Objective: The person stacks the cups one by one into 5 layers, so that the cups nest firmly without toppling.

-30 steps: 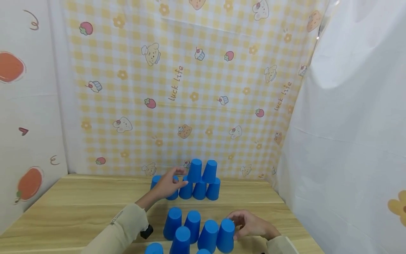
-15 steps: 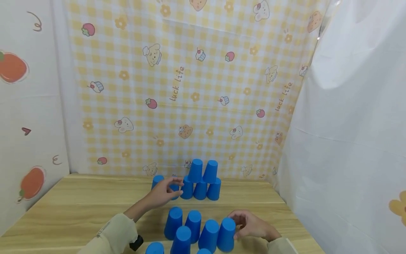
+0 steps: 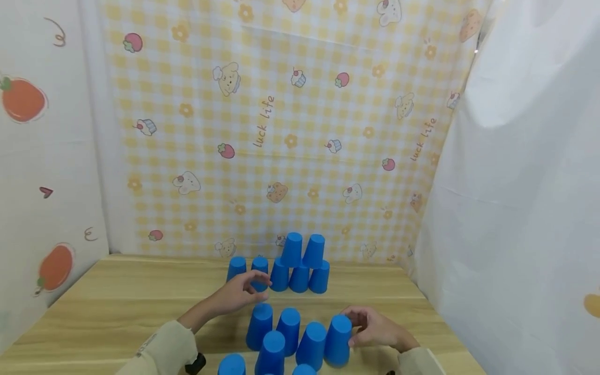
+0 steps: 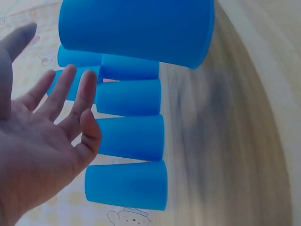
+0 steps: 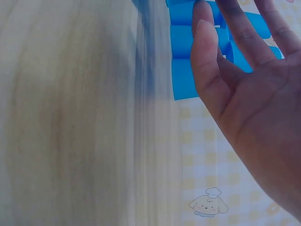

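Note:
My left hand hovers with relaxed, spread fingers, holding nothing. It is between the back row of upside-down blue cups and a nearer group. In the left wrist view, that palm faces a close blue cup, with the back cups beyond the fingers. Two cups, one of them the left upper cup, sit on the right part of the back row. At the front, my right hand is beside the rightmost cup, its fingertips close to the side. Loosely bent fingers show in the right wrist view.
Several more upside-down blue cups, such as the front cup, stand nearer on the wooden table. A yellow checked cloth hangs behind the table, and a white sheet borders its right side.
My left hand has drawn back from the upper cups, lower and slightly left, showing more of the back row. My right hand stays beside the rightmost front cup. The camera view has shifted slightly.

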The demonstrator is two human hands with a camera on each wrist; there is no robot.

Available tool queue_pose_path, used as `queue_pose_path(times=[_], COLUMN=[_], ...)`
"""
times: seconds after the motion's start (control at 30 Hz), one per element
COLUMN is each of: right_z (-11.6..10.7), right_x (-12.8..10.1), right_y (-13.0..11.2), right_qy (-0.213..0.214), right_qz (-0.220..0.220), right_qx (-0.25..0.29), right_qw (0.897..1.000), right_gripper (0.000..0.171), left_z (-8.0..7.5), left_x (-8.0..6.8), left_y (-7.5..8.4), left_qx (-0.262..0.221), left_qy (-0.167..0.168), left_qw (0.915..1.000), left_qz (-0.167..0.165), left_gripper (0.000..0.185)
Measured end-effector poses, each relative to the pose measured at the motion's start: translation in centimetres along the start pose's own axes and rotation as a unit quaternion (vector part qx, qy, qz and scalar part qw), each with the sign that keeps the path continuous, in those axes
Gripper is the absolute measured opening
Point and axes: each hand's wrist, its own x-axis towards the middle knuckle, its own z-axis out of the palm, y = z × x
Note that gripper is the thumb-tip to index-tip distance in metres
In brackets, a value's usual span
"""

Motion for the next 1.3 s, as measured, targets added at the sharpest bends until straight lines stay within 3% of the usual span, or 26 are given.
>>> queue_pose_path(times=[0.3, 0.5, 0.8, 1.13, 1.3], right_z=[-0.2, -0.2, -0.3, 0.5, 1.0], right_x=[-0.1, 0.0, 0.7, 1.8, 2.4], right_y=[-0.7, -1.2, -1.5, -2.3, -2.5], right_qy=[0.023, 0.066, 0.1, 0.227, 0.284], right_qz=[0.011, 0.039, 0.011, 0.061, 0.089], right_qx=[-0.011, -0.042, -0.051, -0.082, -0.083], right_qw=[1.0, 0.996, 0.994, 0.968, 0.951], right_gripper=[0.046, 0.044, 0.041, 0.049, 0.051], left_z=[-0.3, -0.4, -0.9, -0.8, -0.8], left_x=[-0.6, -0.9, -1.3, -1.3, -1.4], left_y=[-1.2, -1.1, -1.2, -1.6, -1.7], left_qx=[-0.036, -0.04, -0.023, -0.017, -0.014], left_qy=[-0.092, -0.118, -0.156, -0.161, -0.157], left_qw=[0.9951, 0.9921, 0.9875, 0.9867, 0.9874], left_qz=[0.004, -0.008, 0.005, 0.01, 0.006], left_gripper=[0.043, 0.05, 0.052, 0.046, 0.044])
